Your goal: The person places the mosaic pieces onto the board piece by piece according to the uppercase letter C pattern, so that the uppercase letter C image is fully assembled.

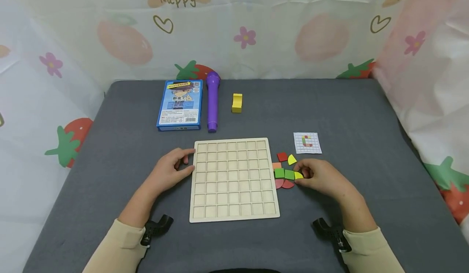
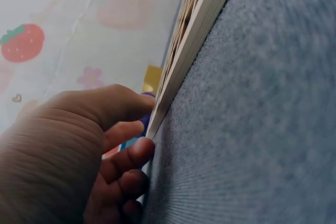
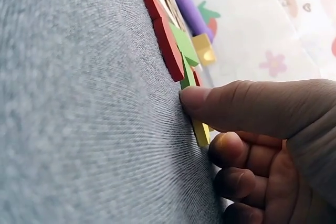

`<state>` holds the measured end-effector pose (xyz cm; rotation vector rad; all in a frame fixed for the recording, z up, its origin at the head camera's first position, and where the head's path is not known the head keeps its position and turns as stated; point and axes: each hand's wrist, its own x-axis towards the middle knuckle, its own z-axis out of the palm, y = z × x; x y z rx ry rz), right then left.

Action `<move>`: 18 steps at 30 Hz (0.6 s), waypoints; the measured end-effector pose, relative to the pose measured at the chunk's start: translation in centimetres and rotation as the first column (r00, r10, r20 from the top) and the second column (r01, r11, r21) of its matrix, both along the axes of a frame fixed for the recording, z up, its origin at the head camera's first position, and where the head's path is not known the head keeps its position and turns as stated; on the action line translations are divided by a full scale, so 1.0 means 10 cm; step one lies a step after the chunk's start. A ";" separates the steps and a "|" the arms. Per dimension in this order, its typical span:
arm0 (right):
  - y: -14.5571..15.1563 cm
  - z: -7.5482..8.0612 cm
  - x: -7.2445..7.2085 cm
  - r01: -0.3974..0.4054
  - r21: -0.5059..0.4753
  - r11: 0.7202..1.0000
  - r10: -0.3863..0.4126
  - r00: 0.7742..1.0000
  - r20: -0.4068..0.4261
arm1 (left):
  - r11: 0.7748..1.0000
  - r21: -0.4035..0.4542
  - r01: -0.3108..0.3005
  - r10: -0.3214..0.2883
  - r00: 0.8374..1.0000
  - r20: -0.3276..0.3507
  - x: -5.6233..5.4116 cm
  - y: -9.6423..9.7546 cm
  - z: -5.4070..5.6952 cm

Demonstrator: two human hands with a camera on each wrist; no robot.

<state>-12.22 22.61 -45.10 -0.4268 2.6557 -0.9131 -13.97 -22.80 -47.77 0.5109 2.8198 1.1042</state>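
Observation:
A pale wooden grid board (image 1: 232,175) lies flat on the table with bare squares. My left hand (image 1: 170,168) touches the board's left edge with thumb and index finger, its other fingers loosely bent. At the right, my right hand (image 1: 324,178) pinches a yellow quarter-circle block (image 1: 298,175) between thumb and index finger, low at the table. Beside this block are two green square blocks (image 1: 279,173), with reddish rounded blocks (image 1: 288,184) nearer me. Farther back lie a red block (image 1: 282,157), another yellow quarter-circle block (image 1: 291,159) and an orange block (image 1: 276,165) partly covered.
A small pattern card (image 1: 307,143) lies behind my right hand. Toward the back are a blue box (image 1: 179,105), a purple microphone-shaped stick (image 1: 212,102) and a yellow block (image 1: 237,103). Patterned cloth (image 1: 245,16) hangs behind the grey table (image 1: 329,118).

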 end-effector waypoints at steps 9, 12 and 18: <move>0.01 0.04 0.01 0.010 0.003 1.000 -0.009 0.996 -0.093 | 1.000 -0.024 0.007 -0.007 1.000 -0.022 0.01 0.02 -0.02; 0.00 0.08 0.02 0.032 0.004 0.999 -0.031 0.993 -0.115 | 1.000 -0.022 0.010 -0.010 1.000 -0.025 0.01 0.02 -0.02; -0.03 0.15 0.02 0.041 -0.026 0.999 -0.045 0.982 -0.182 | 0.999 -0.029 0.033 -0.035 0.998 -0.048 0.02 0.02 -0.01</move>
